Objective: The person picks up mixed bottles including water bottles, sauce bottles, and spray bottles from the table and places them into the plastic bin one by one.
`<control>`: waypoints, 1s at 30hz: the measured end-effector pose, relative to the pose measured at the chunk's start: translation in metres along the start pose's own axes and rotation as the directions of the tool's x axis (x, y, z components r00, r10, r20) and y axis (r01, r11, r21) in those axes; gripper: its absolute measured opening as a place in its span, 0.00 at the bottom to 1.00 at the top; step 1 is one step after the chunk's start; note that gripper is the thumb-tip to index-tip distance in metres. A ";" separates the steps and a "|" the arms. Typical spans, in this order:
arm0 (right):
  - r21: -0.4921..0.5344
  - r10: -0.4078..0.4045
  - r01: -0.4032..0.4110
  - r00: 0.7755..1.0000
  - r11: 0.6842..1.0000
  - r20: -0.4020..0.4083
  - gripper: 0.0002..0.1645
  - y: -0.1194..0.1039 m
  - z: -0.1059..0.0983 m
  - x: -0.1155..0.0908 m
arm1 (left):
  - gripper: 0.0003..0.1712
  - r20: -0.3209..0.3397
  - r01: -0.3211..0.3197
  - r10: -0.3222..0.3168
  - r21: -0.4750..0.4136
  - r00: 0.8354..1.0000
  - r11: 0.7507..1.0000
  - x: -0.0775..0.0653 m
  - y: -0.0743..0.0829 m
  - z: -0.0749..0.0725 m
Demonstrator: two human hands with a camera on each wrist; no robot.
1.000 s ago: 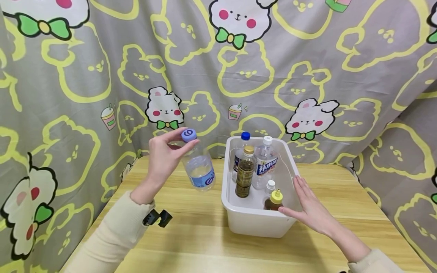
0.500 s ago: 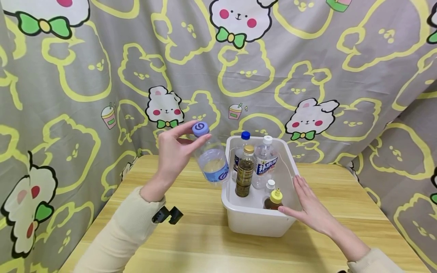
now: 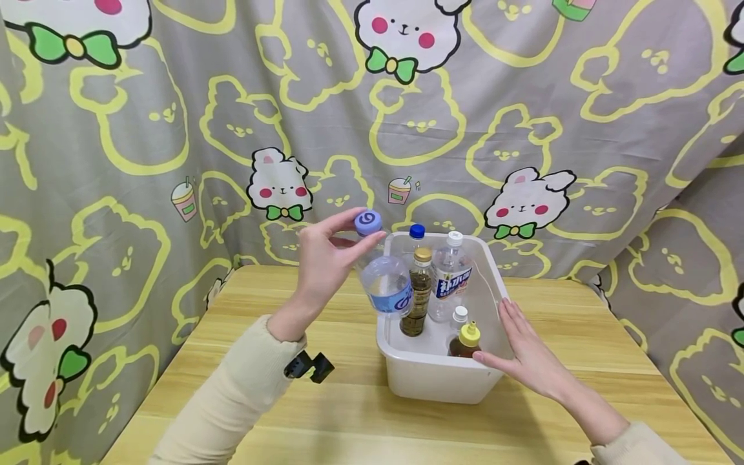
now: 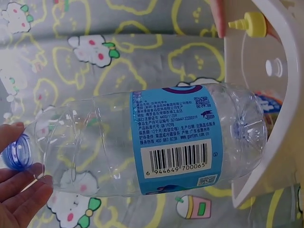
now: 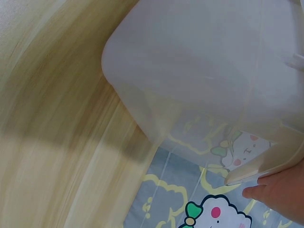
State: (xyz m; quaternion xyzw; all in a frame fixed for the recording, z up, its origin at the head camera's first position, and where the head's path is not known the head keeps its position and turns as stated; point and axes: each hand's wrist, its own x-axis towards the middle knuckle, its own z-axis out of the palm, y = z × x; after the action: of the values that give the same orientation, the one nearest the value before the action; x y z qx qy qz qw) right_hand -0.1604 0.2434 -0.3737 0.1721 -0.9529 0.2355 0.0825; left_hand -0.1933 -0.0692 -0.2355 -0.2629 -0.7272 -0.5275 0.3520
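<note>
My left hand (image 3: pixel 327 257) pinches the purple cap of a clear plastic water bottle (image 3: pixel 386 287) between thumb and fingers. The bottle hangs tilted, its base overlapping the left rim of a white plastic tub (image 3: pixel 436 378) in the head view. Its blue label and barcode face the left wrist camera. My right hand (image 3: pixel 531 355) rests with extended fingers on the tub's right rim, thumb at the near corner. Inside the tub stand a gold-capped bottle of dark liquid (image 3: pixel 414 310), a white-capped clear bottle (image 3: pixel 452 278) and a blue-capped bottle (image 3: pixel 416 232), partly hidden by the held bottle.
Near the tub's front wall are a squeeze bottle with a yellow nozzle cap (image 3: pixel 468 337) and a small white-capped bottle (image 3: pixel 459 316). The tub stands on a wood-grain table (image 3: pixel 261 387). A patterned curtain (image 3: pixel 337 129) hangs behind and at both sides.
My left hand has carried the water bottle rightward from beside the tub to its left rim, and it now covers part of the bottles inside. My right hand has stayed in place.
</note>
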 end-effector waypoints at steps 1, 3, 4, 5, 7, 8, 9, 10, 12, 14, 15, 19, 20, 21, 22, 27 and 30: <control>0.000 0.000 0.000 1.000 1.000 0.000 0.58 0.000 0.000 0.000 | 0.21 0.005 0.006 -0.006 0.001 1.000 1.000 -0.001 0.000 0.002; 0.000 0.000 0.000 1.000 1.000 -0.001 0.58 0.000 0.000 0.000 | 0.22 0.011 0.017 -0.017 0.005 1.000 1.000 -0.002 -0.001 0.006; 0.000 -0.001 0.001 1.000 1.000 -0.001 0.58 0.000 0.000 0.000 | 0.22 0.015 0.022 -0.022 0.001 1.000 1.000 -0.002 0.000 0.008; 0.000 -0.002 0.002 1.000 1.000 -0.002 0.58 0.000 0.000 0.000 | 0.22 0.019 0.027 -0.027 -0.002 0.999 1.000 -0.003 0.000 0.009; 0.001 -0.003 0.003 1.000 1.000 -0.002 0.58 0.000 0.000 0.000 | 0.21 0.027 0.040 -0.040 -0.008 0.999 0.999 -0.004 0.008 0.012; 0.001 -0.004 0.004 1.000 1.000 -0.003 0.58 0.000 0.000 0.000 | 0.21 0.031 0.045 -0.044 -0.012 0.999 0.999 -0.004 0.011 0.013; 0.001 -0.005 0.005 1.000 1.000 -0.004 0.58 0.000 0.000 0.000 | 0.20 0.035 0.050 -0.049 -0.018 0.998 0.999 -0.005 0.015 0.014; 0.001 -0.006 0.006 1.000 1.000 -0.005 0.58 0.000 0.001 0.000 | 0.20 0.040 0.057 -0.056 -0.028 0.998 0.998 -0.006 0.015 0.016; 0.003 -0.006 0.006 1.000 1.000 -0.006 0.58 0.000 0.001 0.000 | 0.20 0.049 0.068 -0.066 -0.040 0.997 0.997 -0.007 0.014 0.020; 0.003 -0.006 0.006 1.000 1.000 -0.007 0.58 0.000 0.001 0.000 | 0.20 0.056 0.074 -0.071 -0.050 0.996 0.996 -0.009 0.004 0.025; 0.004 -0.005 0.005 1.000 1.000 -0.006 0.58 0.000 0.001 0.000 | 0.20 0.060 0.074 -0.070 -0.052 0.996 0.996 -0.011 -0.001 0.028; 0.003 -0.002 0.002 1.000 1.000 -0.004 0.58 0.000 0.001 -0.001 | 0.22 0.072 0.073 -0.070 -0.038 0.995 0.997 -0.016 -0.016 0.038; 0.004 -0.001 0.001 1.000 1.000 -0.004 0.58 0.000 0.001 -0.001 | 0.22 0.075 0.073 -0.070 -0.036 0.995 0.997 -0.018 -0.018 0.040; 0.003 -0.001 0.001 1.000 1.000 -0.005 0.58 0.000 0.001 -0.001 | 0.22 0.079 0.074 -0.071 -0.036 0.994 0.997 -0.019 -0.020 0.042; 0.001 -0.001 0.001 1.000 1.000 -0.006 0.58 0.000 0.001 -0.001 | 0.22 0.083 0.077 -0.073 -0.040 0.994 0.996 -0.020 -0.022 0.044; -0.002 -0.002 0.002 1.000 1.000 -0.008 0.59 0.000 0.001 0.000 | 0.21 0.102 0.097 -0.091 -0.054 0.991 0.994 -0.027 -0.028 0.053; 0.000 -0.002 0.002 1.000 1.000 -0.009 0.59 0.000 0.001 0.000 | 0.21 0.118 0.117 -0.112 -0.041 0.987 0.992 -0.031 -0.032 0.057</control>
State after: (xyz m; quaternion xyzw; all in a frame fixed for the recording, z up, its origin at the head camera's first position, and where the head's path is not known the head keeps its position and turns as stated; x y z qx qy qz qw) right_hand -0.1604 0.2433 -0.3748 0.1720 -0.9524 0.2361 0.0871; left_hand -0.2118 -0.0249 -0.2896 -0.2589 -0.7474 -0.5480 0.2722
